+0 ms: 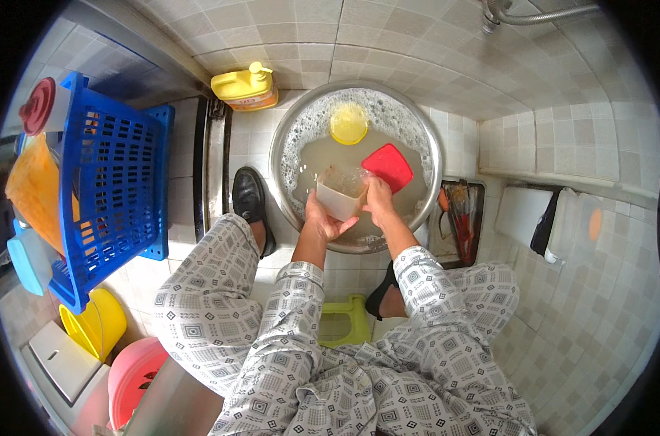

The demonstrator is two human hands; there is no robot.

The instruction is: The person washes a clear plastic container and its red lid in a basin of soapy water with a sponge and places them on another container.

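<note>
A squarish translucent plastic container (337,198) is tilted over cloudy, soapy water in a large metal basin (278,156). My left hand (324,220) grips its near left side, with the palm under the lower edge. On the right side of the container, the fingers of my right hand (378,198) are closed against its wall. A red square plastic lid (388,167) lies in the water just beyond my right hand; whether the fingertips touch it I cannot tell. Near the far rim, a round yellow plastic piece (349,123) sits among the suds.
At the back left stands a yellow pump bottle (244,87). A blue plastic basket (115,174) full of containers is on the left, above a yellow bucket (97,323) and a pink tub (134,381). Right of the basin is a dark tray (477,218) with tools. A green stool (344,323) is below me.
</note>
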